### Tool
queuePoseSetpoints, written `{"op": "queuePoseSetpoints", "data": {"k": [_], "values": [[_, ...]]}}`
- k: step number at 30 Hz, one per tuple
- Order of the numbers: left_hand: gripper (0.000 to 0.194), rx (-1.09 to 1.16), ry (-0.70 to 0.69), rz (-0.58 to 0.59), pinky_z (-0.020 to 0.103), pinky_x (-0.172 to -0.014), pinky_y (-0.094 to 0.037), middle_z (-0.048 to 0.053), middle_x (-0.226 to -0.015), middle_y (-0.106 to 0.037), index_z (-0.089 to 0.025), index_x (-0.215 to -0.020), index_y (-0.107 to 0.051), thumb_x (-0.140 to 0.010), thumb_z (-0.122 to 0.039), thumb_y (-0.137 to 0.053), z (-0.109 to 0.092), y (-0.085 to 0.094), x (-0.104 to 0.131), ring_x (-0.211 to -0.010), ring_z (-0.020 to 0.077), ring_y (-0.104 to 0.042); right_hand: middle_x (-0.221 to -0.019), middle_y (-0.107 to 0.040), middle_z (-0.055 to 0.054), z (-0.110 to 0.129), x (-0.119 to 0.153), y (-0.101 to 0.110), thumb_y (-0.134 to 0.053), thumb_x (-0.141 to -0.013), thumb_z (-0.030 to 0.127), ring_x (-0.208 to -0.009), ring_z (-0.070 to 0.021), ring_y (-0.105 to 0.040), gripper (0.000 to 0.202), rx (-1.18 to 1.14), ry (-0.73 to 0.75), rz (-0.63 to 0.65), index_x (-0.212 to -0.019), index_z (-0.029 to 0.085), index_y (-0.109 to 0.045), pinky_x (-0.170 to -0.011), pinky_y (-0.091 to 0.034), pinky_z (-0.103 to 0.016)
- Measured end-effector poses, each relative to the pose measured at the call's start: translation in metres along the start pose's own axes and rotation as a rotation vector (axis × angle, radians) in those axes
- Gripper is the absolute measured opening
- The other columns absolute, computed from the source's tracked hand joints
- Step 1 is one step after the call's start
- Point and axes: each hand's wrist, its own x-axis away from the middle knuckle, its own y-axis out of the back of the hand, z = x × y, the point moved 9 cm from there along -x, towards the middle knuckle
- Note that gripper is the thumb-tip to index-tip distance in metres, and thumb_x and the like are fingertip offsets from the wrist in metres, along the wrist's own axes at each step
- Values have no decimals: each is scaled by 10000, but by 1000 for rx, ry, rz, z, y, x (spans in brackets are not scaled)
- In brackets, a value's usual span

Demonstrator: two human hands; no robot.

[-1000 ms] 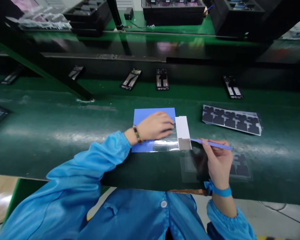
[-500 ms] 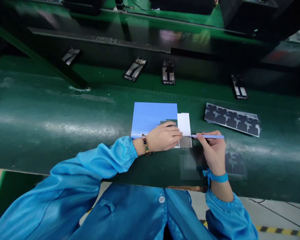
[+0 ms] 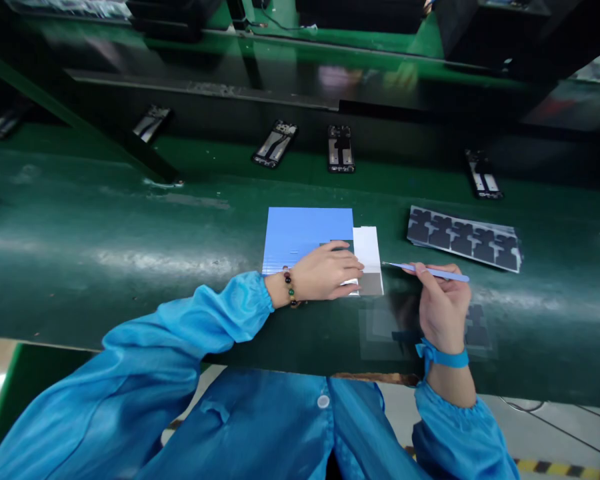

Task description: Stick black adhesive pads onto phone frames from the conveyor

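My left hand (image 3: 330,272) lies palm down with its fingers stretched out, resting on the blue sheet (image 3: 307,230) and a white card (image 3: 366,247) with a grey lower strip. A dark piece shows just beyond its fingers; what lies beneath the palm is hidden. In my right hand (image 3: 445,310) is a pair of light purple tweezers (image 3: 447,275), pinched between thumb and fingers and pointing left. The tip hovers just right of the white card, apart from it. Something tiny seems to sit at the tip, too small to name.
Beyond my right hand lies a stack of sheets with black die-cut stickers (image 3: 464,238). Clear film (image 3: 380,333) lies near the table's front edge. Several phone frames (image 3: 341,148) line the back. A green post (image 3: 155,160) rises at the left.
My right hand has drawn the tweezers to the right, pulling their tip off the white card. My left hand has stayed almost in place.
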Motion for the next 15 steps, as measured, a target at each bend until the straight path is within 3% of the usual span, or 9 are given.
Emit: {"op": "queuePoseSetpoints", "data": {"k": [2, 5, 7, 9, 12, 15], "values": [[280, 17, 103, -19, 489, -1111, -455, 68, -1244, -773, -237, -1151, -760, -1041, -431, -590, 36, 13, -17, -1174, 260, -690, -766, -738, 35, -2, 0, 1, -928, -762, 395, -838, -217, -794, 376, -23, -10, 5, -861, 253, -594, -1047, -581, -481], [412, -55, 469, -143, 552, -1123, -419, 149, -1397, -685, -196, -1317, -699, -998, -448, -631, 132, 46, -50, -1310, 354, -591, -789, -756, 23, -5, 0, -1, -917, -774, 390, -861, -220, -800, 370, -47, -20, 30, -876, 253, -589, -1039, -578, -463], [632, -114, 769, -227, 571, -1159, -376, 218, -1472, -612, -146, -1470, -585, -942, -470, -711, 197, 64, -66, -1402, 407, -503, -794, -765, 22, -7, -1, -2, -919, -767, 401, -851, -215, -802, 386, -61, -21, 29, -887, 253, -583, -1019, -582, -445], [916, -138, 990, -238, 596, -1166, -359, 288, -1507, -554, -82, -1570, -450, -880, -599, -759, 241, 69, -81, -1441, 468, -447, -791, -774, 20, -9, -2, -1, -921, -757, 425, -827, -208, -803, 406, -65, -22, 20, -883, 253, -576, -989, -593, -429], [1100, -149, 1098, -262, 637, -1149, -363, 339, -1479, -551, -27, -1581, -387, -781, -629, -844, 265, 66, -110, -1449, 513, -415, -790, -783, 17, -9, -3, 0, -914, -752, 467, -823, -215, -810, 427, -54, -23, 7, -873, 258, -561, -939, -612, -420], [1100, -91, 1132, -325, 669, -1120, -383, 343, -1439, -575, -18, -1473, -495, -635, -560, -957, 270, 64, -127, -1411, 527, -445, -787, -786, 17, -7, -3, 1, -908, -757, 471, -832, -219, -817, 431, -57, -19, 7, -880, 263, -552, -916, -619, -411]]}}
